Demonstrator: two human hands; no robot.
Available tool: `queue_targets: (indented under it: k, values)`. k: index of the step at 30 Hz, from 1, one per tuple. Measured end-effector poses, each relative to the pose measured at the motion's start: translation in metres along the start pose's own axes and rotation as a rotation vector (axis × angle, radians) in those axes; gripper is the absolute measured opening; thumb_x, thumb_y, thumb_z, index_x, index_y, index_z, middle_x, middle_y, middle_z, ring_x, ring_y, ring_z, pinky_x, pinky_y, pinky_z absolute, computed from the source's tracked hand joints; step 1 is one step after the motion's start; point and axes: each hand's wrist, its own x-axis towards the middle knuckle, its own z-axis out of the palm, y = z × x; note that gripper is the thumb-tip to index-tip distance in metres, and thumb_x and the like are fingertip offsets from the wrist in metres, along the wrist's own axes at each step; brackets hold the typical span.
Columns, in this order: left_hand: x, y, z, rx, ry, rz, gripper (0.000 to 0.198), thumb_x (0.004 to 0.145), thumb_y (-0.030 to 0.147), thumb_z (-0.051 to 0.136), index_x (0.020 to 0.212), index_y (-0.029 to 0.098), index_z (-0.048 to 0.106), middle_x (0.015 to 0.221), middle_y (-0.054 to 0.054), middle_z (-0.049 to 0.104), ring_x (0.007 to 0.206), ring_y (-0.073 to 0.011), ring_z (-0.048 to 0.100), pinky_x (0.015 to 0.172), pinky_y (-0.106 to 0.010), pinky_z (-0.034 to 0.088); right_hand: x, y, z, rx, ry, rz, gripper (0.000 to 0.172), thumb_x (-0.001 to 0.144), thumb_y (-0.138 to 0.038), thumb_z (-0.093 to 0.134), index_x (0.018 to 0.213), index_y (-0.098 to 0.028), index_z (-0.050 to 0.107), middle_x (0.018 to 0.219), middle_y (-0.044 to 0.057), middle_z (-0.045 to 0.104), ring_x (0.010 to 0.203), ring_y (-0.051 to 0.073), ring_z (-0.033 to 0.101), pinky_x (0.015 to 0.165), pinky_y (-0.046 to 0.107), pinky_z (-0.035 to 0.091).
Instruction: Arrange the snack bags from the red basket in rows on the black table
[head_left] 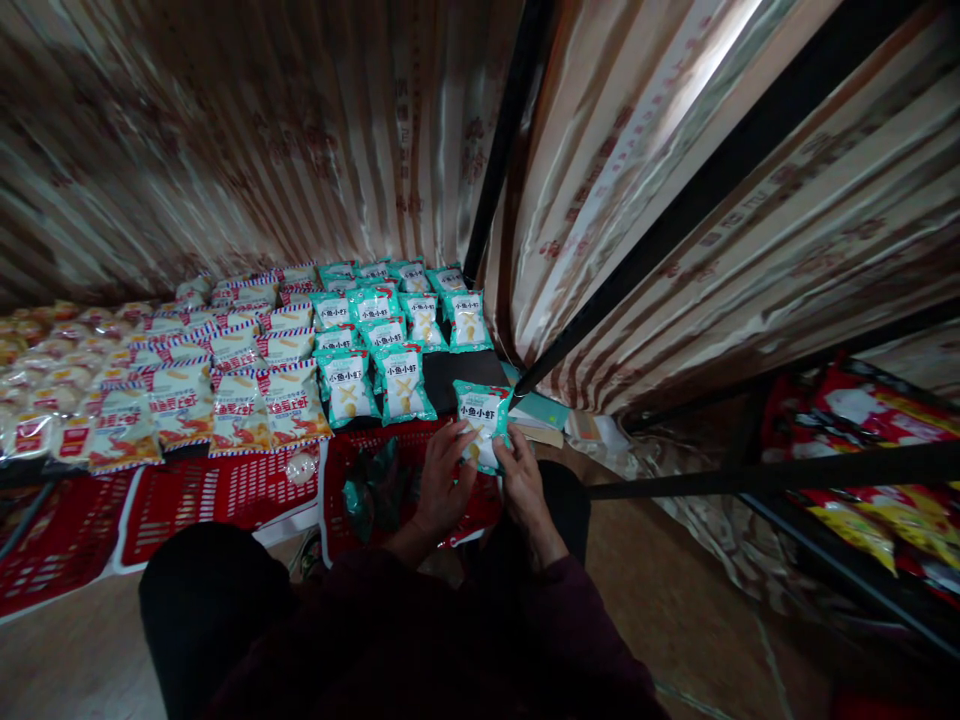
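Observation:
A teal and white snack bag [480, 412] is held upright between my two hands, its printed front facing me. My left hand [444, 480] grips the bag's lower left side. On its lower right edge, the fingers of my right hand [523, 480] are closed. Matching teal snack bags [405, 383] stand in rows on a dark shelf [461, 370], just beyond my hands and to the left. Below my left hand, a red basket [330, 500] has a few teal bags [367, 500] inside, partly in shadow.
Striped-edge snack bags [240, 405] and round packaged items [45, 400] fill the shelf's left part. Another red basket [202, 500] sits underneath. A black pole [600, 290] slants past on the right, before a pale curtain [585, 200]. Red and yellow packets [862, 440] lie at far right.

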Motion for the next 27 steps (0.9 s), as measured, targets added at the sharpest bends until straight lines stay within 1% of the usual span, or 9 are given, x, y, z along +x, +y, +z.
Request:
queue_targets:
  k: [2,6,14,19,24,27]
  values:
    - [0.000,-0.002,0.001,-0.023,-0.015,-0.004,0.034,0.090,0.026,0.043,0.121,0.020,0.055,0.135,-0.011,0.049,0.127,-0.0221,0.044,0.108,-0.044,0.037,0.004,0.001,-0.001,-0.007,0.013,-0.002,0.064,0.070,-0.049,0.070,0.126,-0.022,0.053,0.108,0.006,0.068,0.089,0.023,0.065,0.074,0.033,0.053]
    - [0.002,-0.003,0.001,-0.019,-0.018,-0.021,0.035,0.089,0.025,0.043,0.121,0.019,0.054,0.139,-0.013,0.045,0.131,-0.0242,0.040,0.109,-0.047,0.035,0.015,0.002,-0.003,-0.010,-0.005,0.003,0.061,0.070,-0.051,0.070,0.122,-0.023,0.057,0.107,0.005,0.069,0.088,0.023,0.065,0.075,0.033,0.052]
    - [0.011,-0.006,0.001,0.055,-0.026,-0.057,0.040,0.085,0.015,0.042,0.123,0.018,0.053,0.141,-0.013,0.043,0.132,-0.0225,0.039,0.110,-0.046,0.035,0.033,0.003,0.000,-0.052,-0.001,-0.018,0.061,0.070,-0.054,0.068,0.120,-0.022,0.059,0.113,0.006,0.067,0.096,0.024,0.063,0.082,0.035,0.051]
    - [0.016,-0.008,0.005,0.099,0.009,-0.070,0.047,0.080,0.008,0.041,0.125,0.019,0.052,0.141,-0.012,0.043,0.132,-0.0213,0.040,0.110,-0.046,0.035,0.042,0.000,0.005,-0.095,-0.012,-0.069,0.061,0.072,-0.054,0.064,0.123,-0.022,0.056,0.110,0.006,0.067,0.089,0.023,0.063,0.074,0.034,0.053]
    - [0.025,-0.010,0.007,0.129,0.024,-0.074,0.047,0.080,0.007,0.040,0.124,0.018,0.052,0.141,-0.012,0.043,0.132,-0.0216,0.040,0.110,-0.046,0.035,0.050,-0.007,0.012,-0.150,0.007,-0.119,0.052,0.072,-0.053,0.062,0.113,-0.021,0.058,0.096,0.005,0.067,0.077,0.019,0.060,0.065,0.030,0.051]
    - [0.031,-0.011,0.008,0.147,0.037,-0.070,0.046,0.081,0.007,0.039,0.124,0.017,0.053,0.139,-0.013,0.045,0.132,-0.0213,0.040,0.110,-0.045,0.036,0.055,-0.010,0.017,-0.152,0.030,-0.115,0.051,0.070,-0.053,0.062,0.109,-0.020,0.057,0.092,0.005,0.066,0.076,0.019,0.060,0.065,0.031,0.050]
